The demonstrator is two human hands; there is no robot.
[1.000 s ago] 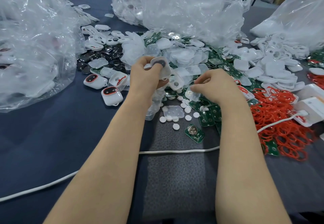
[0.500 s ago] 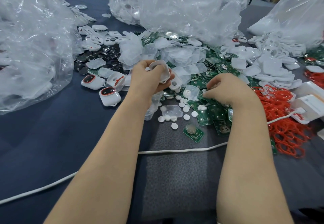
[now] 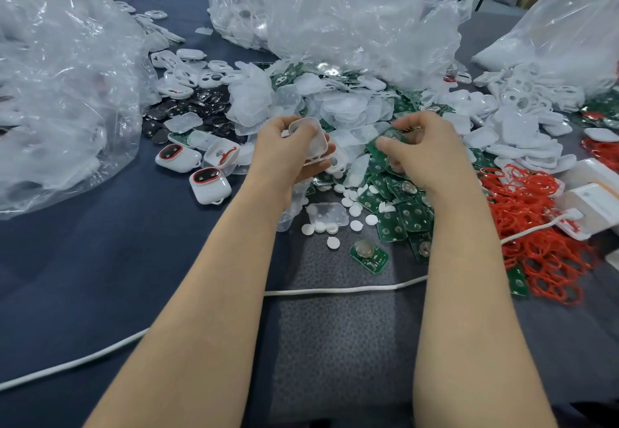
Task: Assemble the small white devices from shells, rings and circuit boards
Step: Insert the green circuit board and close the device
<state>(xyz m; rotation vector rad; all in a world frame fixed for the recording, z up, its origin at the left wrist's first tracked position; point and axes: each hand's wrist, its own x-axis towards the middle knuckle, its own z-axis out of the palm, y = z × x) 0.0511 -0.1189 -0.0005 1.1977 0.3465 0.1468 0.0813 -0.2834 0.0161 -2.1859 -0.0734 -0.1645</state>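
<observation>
as left hand [image 3: 284, 154] grips, shell [image 3: 312, 139] tilts (hollow up)

Hollow white shell [image 3: 310, 141] held just beside a green circuit board [image 3: 391, 136].

Three bags [image 3: 60, 92]: left edge, top centre, upper right. Two hands: the left hand [image 3: 284, 154] holds one shell [image 3: 310, 139], the right hand [image 3: 428, 156] one board [image 3: 390, 135]. Two closed devices [image 3: 178, 156] at centre left, with one open, red-ringed half [image 3: 221, 156] beside them. One cable [image 3: 335, 290] across the lower frame. One more board lies alone at centre; dozens heaped behind. Discs [image 3: 355, 209]: perhaps fifteen, hard to count. Rings [image 3: 536, 226] at right: a tangle beyond counting.
</observation>
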